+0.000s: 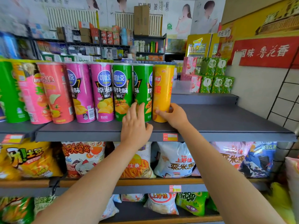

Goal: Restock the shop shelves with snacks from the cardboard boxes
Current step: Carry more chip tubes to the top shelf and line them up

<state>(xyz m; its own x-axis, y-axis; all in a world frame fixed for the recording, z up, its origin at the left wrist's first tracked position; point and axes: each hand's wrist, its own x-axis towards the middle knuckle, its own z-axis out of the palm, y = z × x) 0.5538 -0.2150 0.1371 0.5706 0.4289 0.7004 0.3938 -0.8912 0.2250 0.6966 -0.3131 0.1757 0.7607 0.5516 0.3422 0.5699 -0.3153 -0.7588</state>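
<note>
Top shelf [226, 125] has a row of chip cans standing upright, packed side by side: green, pink, red, two magenta, two green, then a yellow can [163, 92] at the right end. Right hand [174, 116] has its grip wrapped around the bottom of that yellow can, thumb in front, fingers curled behind it. Left hand [135, 125] isn't grasping anything, fingers pretty much straight and resting flat against the lower part of the green can [143, 88] just beside the yellow one. Yellow can looks like it's sitting on the shelf, though the hand hides its base a bit. Shelf to the right of it is bare. Snack bags [174, 159] fill the shelves below.
</note>
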